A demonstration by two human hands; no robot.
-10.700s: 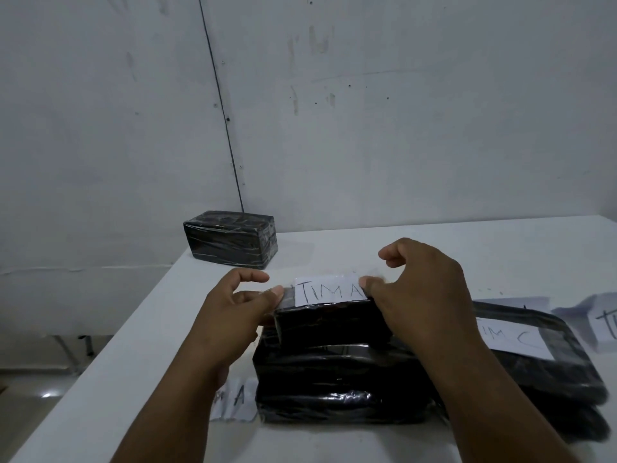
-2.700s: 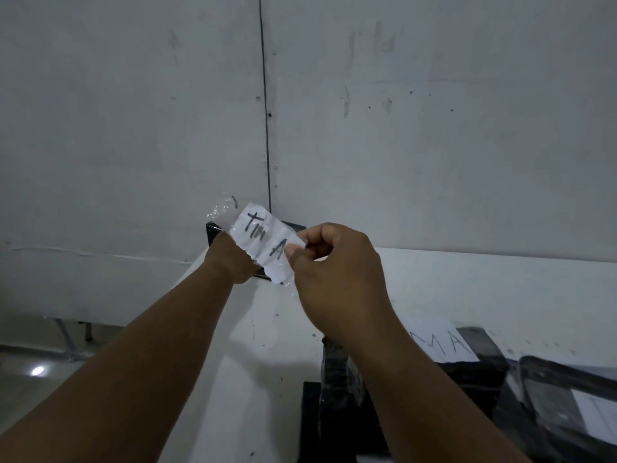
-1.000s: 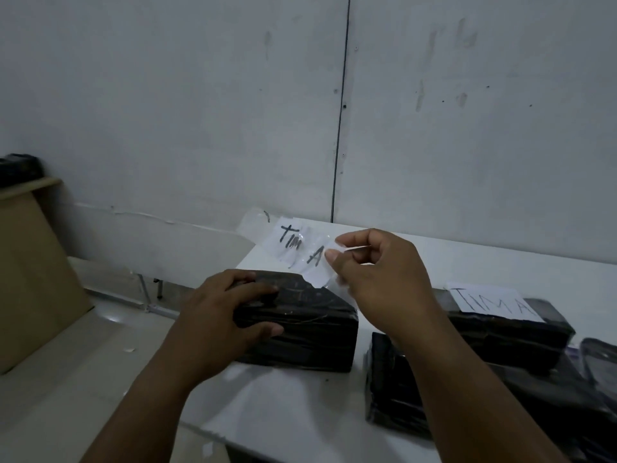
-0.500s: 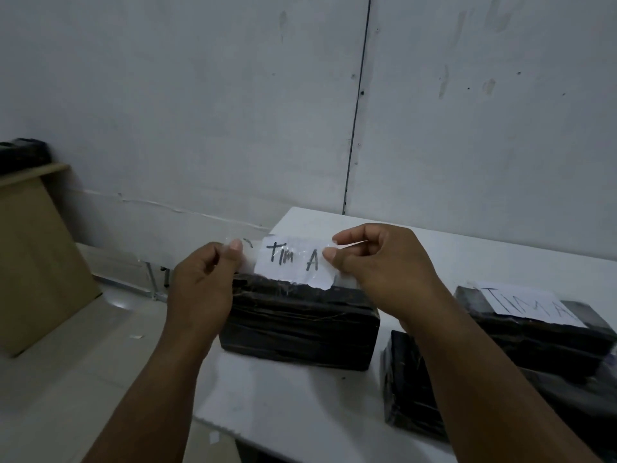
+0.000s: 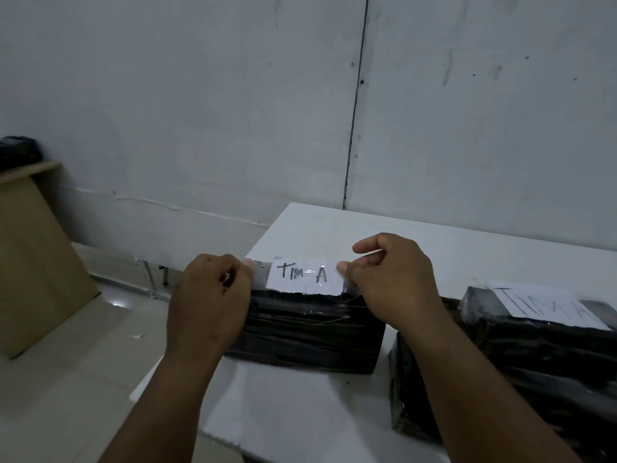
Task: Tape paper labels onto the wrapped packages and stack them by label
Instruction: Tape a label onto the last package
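A black wrapped package (image 5: 310, 332) stands near the left edge of the white table (image 5: 300, 412). A white paper label reading "TIM A" (image 5: 305, 275), covered with clear tape, lies across the package's top edge. My left hand (image 5: 210, 302) pinches the tape's left end beside the label. My right hand (image 5: 390, 282) pinches the right end with thumb and forefinger. To the right, a stack of black packages (image 5: 521, 359) carries a "TIM A" label (image 5: 547, 307) on top.
The table's left edge drops to a tiled floor (image 5: 66, 396). A brown cardboard panel (image 5: 33, 262) leans at the far left with a dark object (image 5: 18, 155) on a ledge above it. A grey wall (image 5: 300, 95) stands close behind.
Both hands have lowered the taped label from just above the package down onto its top. The view has come closer.
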